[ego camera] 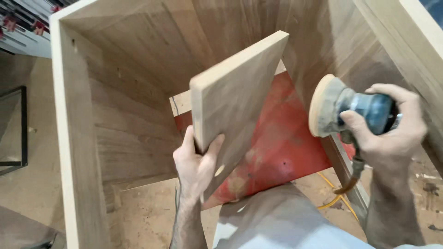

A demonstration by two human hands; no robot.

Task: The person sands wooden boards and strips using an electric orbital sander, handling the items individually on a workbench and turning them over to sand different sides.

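Left hand (196, 168): closed around the lower edge of a wooden board (235, 99), thumb on the near face, fingers wrapped over the edge; the board is held tilted, its upper corner raised toward the top centre of the view, its pale cut edge facing the camera

Wooden board: flat rectangular panel, brown grain on the broad face, lighter along the narrow edges; it hangs inside the open wooden cabinet (124, 92), clear of the cabinet walls as far as can be seen

Right hand (392, 124): gripped over the body of an orbital sander (353, 108), fingers curled across the top, thumb underneath; the round sanding pad (319, 106) faces left toward the board, near it but apart from it

Orbital sander: blue-grey dusty housing, tan disc pad, a hose or cord (355, 173) dropping from beneath the hand

Wooden cabinet: large open box of brown timber with pale front edges, walls to the left, rear and right enclosing both the board and the sander

Red panel (281, 147): worn, dust-smeared red sheet lying below and behind the board, inside the cabinet opening

Floor (143, 216): sawdust-covered, a yellow cable (339, 198) running across it at lower right

Black metal frame (20, 129): at the far left edge, well apart from both hands
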